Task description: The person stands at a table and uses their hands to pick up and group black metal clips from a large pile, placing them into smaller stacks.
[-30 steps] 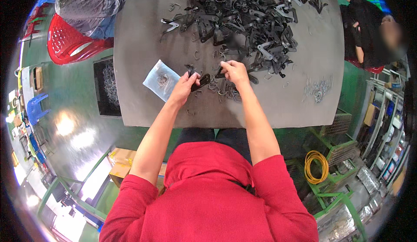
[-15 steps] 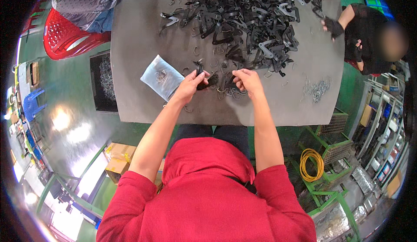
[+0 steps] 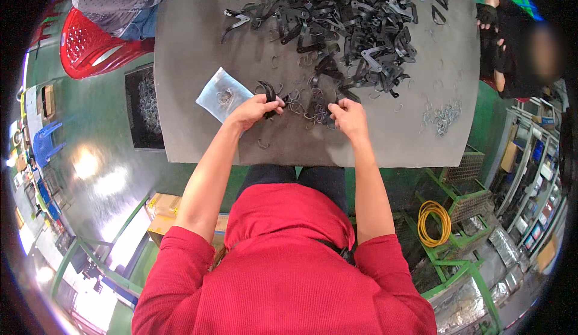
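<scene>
My left hand (image 3: 254, 111) is closed around a black, curved, clamp-like piece (image 3: 267, 89), which sticks up past the fingers. To its right, my right hand (image 3: 350, 118) pinches thumb against fingers; whatever lies between them is too small and dark to name. Bent metal wire hooks (image 3: 314, 107) lie loose on the grey table (image 3: 205, 145) between and just beyond the hands. Past them spreads a big heap of black clamp-like pieces (image 3: 355, 28), some with grey metal faces. A light blue packet (image 3: 212, 89) rests beside my left hand, with several small hooks on top.
More wire hooks (image 3: 442, 118) form a small pile at the table's right. A co-worker in black (image 3: 518, 58) sits at the right edge. A red chair (image 3: 81, 46) with another person stands at the far left. A dark crate of metal pieces (image 3: 143, 109) is left of the table.
My left hand has shifted slightly left with the black piece, now more upright. My right hand has moved slightly right. The co-worker's gloved hand has drawn back from the table.
</scene>
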